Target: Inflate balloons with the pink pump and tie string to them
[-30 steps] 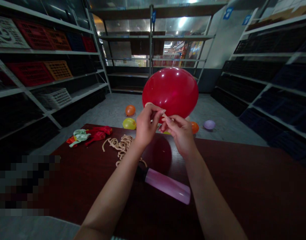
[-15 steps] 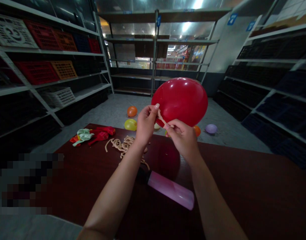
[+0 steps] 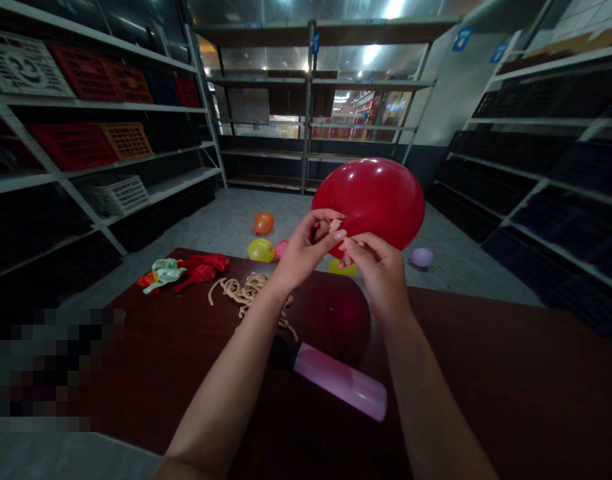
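Observation:
A big inflated red balloon [image 3: 376, 200] hangs above the far edge of the table, just beyond both hands. At its near side, a short beige string [image 3: 335, 225] is pinched by my left hand [image 3: 311, 243], thumb and fingers closed. My right hand [image 3: 379, 267] is closed too, its thumb and forefinger gripping the string close to the left fingertips. The balloon's neck is hidden by the fingers. Below the hands, a pink balloon pump [image 3: 341, 381] lies on the dark table [image 3: 461, 373]. A tangle of beige strings [image 3: 246, 290] sits left of it.
Uninflated balloons [image 3: 186, 270] lie at the table's far left corner. On the floor beyond are an orange balloon [image 3: 263, 223], a yellow balloon [image 3: 261, 250] and a purple balloon [image 3: 422, 258]. Shelves with crates [image 3: 81, 143] stand at the left; more racks [image 3: 546, 160] line the right.
The hands and red balloon have shifted slightly right. My hands have come together; the string stretched between them before is now bunched at the fingertips.

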{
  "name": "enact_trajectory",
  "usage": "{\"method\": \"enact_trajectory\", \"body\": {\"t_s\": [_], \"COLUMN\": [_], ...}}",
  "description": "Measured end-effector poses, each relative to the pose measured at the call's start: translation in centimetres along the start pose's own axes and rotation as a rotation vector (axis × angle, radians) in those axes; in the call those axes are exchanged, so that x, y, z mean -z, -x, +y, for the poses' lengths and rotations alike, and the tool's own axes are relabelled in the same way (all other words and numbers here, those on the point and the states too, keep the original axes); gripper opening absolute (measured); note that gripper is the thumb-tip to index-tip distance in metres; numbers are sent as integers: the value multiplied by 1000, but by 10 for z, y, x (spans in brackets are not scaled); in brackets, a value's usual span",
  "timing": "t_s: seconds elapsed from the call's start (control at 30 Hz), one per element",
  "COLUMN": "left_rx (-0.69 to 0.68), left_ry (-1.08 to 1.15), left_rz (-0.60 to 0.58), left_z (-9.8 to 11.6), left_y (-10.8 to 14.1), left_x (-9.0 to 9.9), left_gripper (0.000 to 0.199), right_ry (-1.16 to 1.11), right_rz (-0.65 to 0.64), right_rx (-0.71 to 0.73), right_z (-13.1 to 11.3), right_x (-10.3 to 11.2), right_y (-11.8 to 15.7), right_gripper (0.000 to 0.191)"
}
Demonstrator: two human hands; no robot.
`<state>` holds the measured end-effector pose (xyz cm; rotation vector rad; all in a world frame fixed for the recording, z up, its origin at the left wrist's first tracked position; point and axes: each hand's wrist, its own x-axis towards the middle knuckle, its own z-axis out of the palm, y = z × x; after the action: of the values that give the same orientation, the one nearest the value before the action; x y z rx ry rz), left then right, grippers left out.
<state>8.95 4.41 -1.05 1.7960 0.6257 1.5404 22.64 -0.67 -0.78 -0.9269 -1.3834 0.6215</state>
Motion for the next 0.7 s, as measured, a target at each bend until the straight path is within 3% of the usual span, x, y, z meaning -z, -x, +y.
{"method": "enact_trajectory", "body": {"t_s": [0.13, 0.43, 0.57, 0.7], "left_rx": [-118, -109, 6, 187], "left_ry": [-96, -72, 15, 241], "left_rz": [-37, -37, 128, 325], "left_z": [6, 6, 5, 2], "left_y": [-1, 0, 1, 1], "left_x": [3, 7, 6, 0], "left_gripper": [18, 15, 22, 26], "right_ry": [-102, -207, -109, 228], "right_rz": [-12, 42, -46, -46], "right_rx": [-34, -77, -82, -18], "right_z": [0, 0, 2, 3], "right_x": [-1, -7, -9, -14], "right_y": [0, 2, 4, 10], "right_gripper": [19, 18, 21, 22]}}
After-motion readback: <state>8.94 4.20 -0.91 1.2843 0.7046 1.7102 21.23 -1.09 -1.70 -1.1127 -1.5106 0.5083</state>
